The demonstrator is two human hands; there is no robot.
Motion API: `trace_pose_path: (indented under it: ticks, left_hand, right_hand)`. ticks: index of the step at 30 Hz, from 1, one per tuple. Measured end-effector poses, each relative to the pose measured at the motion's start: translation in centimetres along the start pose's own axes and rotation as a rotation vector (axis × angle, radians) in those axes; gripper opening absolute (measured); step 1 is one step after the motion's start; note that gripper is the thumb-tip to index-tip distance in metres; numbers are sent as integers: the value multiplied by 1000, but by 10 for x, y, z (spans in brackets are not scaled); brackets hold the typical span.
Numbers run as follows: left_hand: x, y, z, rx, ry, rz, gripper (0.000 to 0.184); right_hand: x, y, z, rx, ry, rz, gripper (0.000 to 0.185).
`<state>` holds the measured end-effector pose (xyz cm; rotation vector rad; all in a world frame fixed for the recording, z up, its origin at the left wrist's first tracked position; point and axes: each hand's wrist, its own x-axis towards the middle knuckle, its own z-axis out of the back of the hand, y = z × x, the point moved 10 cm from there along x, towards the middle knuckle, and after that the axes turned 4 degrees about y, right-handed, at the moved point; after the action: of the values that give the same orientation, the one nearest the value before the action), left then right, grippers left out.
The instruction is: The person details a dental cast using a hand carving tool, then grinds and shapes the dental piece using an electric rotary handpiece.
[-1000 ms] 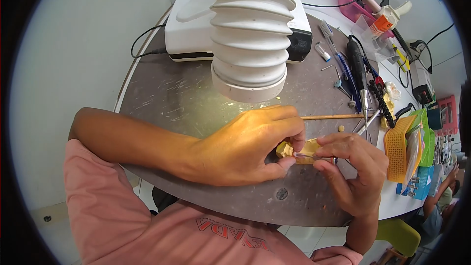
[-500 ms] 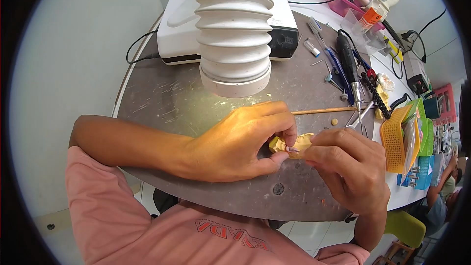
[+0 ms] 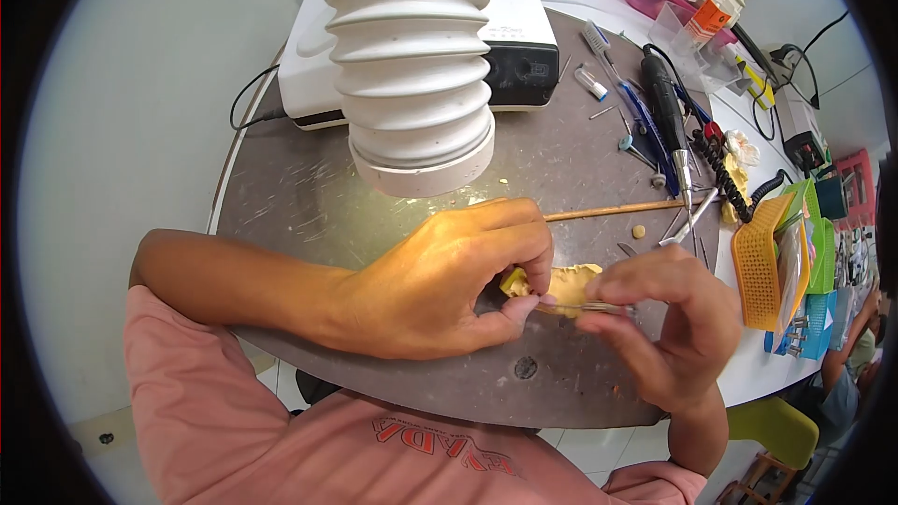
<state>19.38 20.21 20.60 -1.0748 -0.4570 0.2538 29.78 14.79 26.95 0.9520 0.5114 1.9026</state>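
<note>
A pale yellow plaster dental cast (image 3: 572, 281) is between my hands, over the front part of the bench. My left hand (image 3: 458, 271) is closed at the cast's left end, thumb and forefinger pinched together on it. Between those fingertips is a tiny pinkish piece too small to make out. My right hand (image 3: 678, 327) pinches a thin metal hand tool (image 3: 585, 307) between thumb and fingers. The tool lies across the cast's near side and points left, its tip close to my left fingertips.
A white ribbed suction hose (image 3: 412, 75) hangs in front of a white machine (image 3: 520, 28). A wooden stick (image 3: 608, 211) lies behind my hands. Right of it are a black handpiece (image 3: 666, 103), a toothbrush (image 3: 599, 42) and a yellow basket (image 3: 756, 266). Another person sits at far right.
My right hand has shifted and turned, and the thin metal tool now shows along the cast's near side. My left hand keeps its pinch. The camera view has moved slightly.
</note>
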Motion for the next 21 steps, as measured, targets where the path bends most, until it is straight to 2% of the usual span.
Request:
trace_pose_path:
  ticks: [1,5,13,21]
  left_hand:
    - [0,0,0,0,3,2,19]
    - [1,1,1,9,1,19,21]
    - [1,1,2,32,-1,20,24]
    - [1,0,1,33,-10,6,25]
  right_hand:
    - [-3,1,9,22,-76,37,28]
    - [-9,5,18,-96,-128,28,30]
    - [-9,18,2,-220,-36,83,34]
    - [-11,17,-2,-257,-56,92,38]
